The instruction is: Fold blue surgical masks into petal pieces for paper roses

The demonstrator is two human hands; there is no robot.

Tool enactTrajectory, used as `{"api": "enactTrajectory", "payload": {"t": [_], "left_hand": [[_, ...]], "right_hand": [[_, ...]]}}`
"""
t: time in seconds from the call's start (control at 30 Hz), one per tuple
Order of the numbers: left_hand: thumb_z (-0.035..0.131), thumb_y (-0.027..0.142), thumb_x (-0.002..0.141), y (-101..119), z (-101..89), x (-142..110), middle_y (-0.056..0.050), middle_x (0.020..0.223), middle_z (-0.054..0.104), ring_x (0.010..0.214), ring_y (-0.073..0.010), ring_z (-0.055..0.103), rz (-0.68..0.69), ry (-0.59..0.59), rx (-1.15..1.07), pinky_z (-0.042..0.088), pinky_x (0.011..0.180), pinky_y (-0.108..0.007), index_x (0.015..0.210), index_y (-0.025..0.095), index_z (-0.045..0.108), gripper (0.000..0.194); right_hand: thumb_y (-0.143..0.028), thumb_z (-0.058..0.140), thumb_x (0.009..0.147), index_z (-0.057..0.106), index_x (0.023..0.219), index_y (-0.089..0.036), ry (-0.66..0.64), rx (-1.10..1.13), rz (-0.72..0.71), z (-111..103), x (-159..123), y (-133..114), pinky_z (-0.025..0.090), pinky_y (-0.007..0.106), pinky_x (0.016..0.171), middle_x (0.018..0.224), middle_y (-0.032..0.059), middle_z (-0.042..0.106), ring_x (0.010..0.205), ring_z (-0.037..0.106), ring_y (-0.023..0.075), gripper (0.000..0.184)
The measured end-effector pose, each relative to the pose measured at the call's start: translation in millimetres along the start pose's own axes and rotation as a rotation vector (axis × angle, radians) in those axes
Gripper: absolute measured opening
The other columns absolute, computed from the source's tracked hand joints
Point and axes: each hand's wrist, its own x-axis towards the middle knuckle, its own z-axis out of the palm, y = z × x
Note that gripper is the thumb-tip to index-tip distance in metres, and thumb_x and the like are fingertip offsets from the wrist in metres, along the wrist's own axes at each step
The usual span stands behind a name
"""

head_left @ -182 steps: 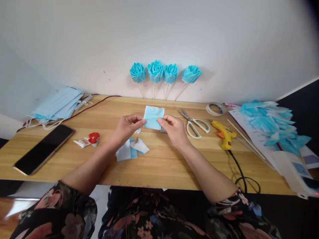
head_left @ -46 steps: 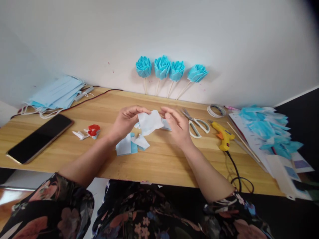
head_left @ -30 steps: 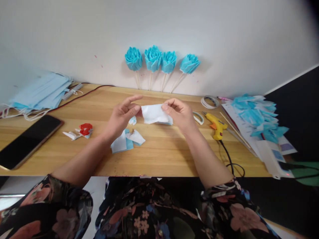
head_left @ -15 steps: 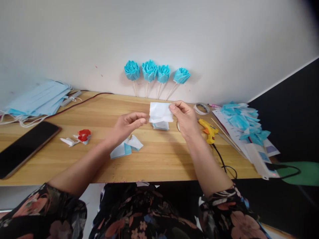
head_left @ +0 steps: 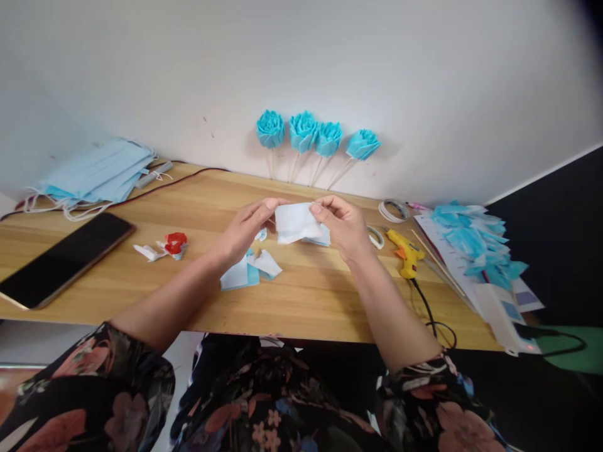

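Note:
A thin white fabric square (head_left: 296,224) is pinched at its upper right edge by my right hand (head_left: 343,227), thumb in front. My left hand (head_left: 249,229) is at the square's left edge, its fingers curled and partly hidden behind it. Below the square, partly covered, lies a small stack of blue-and-white fabric squares (head_left: 321,236). Nearer to me, by my left wrist, are cut blue-and-white pieces (head_left: 240,275). A small curled scrap (head_left: 261,235) shows beside my left fingers.
Several blue fabric flowers (head_left: 303,132) on sticks lean against the wall. A yellow glue gun (head_left: 406,252), tape roll (head_left: 394,211) and heap of blue strips (head_left: 471,238) are at right. At left are face masks (head_left: 98,172), a phone (head_left: 66,258) and a red-and-white scrap (head_left: 176,243).
My left hand has come in to the square's left edge; before, it was apart from it. The square has tilted and lowered slightly in my right hand. The view has shifted a little left.

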Motion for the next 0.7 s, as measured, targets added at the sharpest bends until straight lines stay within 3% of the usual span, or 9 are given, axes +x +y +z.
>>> {"api": "enactTrajectory", "payload": {"t": [0.13,0.3,0.43,0.57,0.7], "left_hand": [[0.07,0.05,0.084,3.0,0.6,0.7,-0.004,0.088,0.068,0.074,-0.0133,0.06,-0.065,-0.026,-0.051,0.047,0.062,-0.023,0.102,0.019,0.069,0.036],[0.075,0.03,0.073,5.2,0.5,4.9,0.002,0.061,0.057,0.053,-0.0083,0.049,-0.135,0.049,-0.044,0.042,0.052,-0.021,0.074,0.016,0.061,0.02],[0.069,0.025,0.078,3.4,-1.5,7.8,0.001,0.061,0.059,0.052,-0.0088,0.051,-0.157,0.135,-0.061,0.042,0.049,-0.022,0.07,0.017,0.058,0.016],[0.067,0.024,0.081,1.3,-3.7,8.7,0.001,0.061,0.059,0.051,-0.009,0.052,-0.166,0.161,-0.075,0.043,0.049,-0.022,0.072,0.017,0.058,0.014],[0.068,0.025,0.083,-0.9,-3.2,7.8,0.001,0.061,0.058,0.051,-0.0086,0.053,-0.161,0.157,-0.1,0.043,0.049,-0.022,0.074,0.016,0.059,0.015]], "right_hand": [[-0.048,0.077,0.077,0.068,0.081,-0.022,-0.057,0.001,0.045,8.2,2.2,6.7,0.044,0.026,0.055,0.064,-0.004,0.061,0.058,0.053,0.0103,0.028],[-0.049,0.072,0.082,0.07,0.093,-0.023,-0.101,-0.086,0.005,6.5,7.7,14.3,0.051,0.029,0.061,0.074,-0.0012,0.068,0.065,0.061,0.0136,0.028],[-0.039,0.061,0.092,0.069,0.108,-0.027,0.061,-0.423,-0.359,-1.2,2.1,5.7,0.052,0.044,0.092,0.103,0.0042,0.073,0.099,0.066,0.0221,0.022],[-0.028,0.066,0.087,0.068,0.112,-0.034,-0.113,-0.707,-0.711,0.6,-9.3,1.6,0.044,0.054,0.106,0.119,0.0019,0.072,0.118,0.06,0.0289,0.026],[-0.024,0.067,0.087,0.067,0.107,-0.035,-0.19,-0.782,-0.78,11.0,-12.9,14.3,0.041,0.055,0.107,0.128,-0.0005,0.069,0.128,0.054,0.0305,0.024]]}}
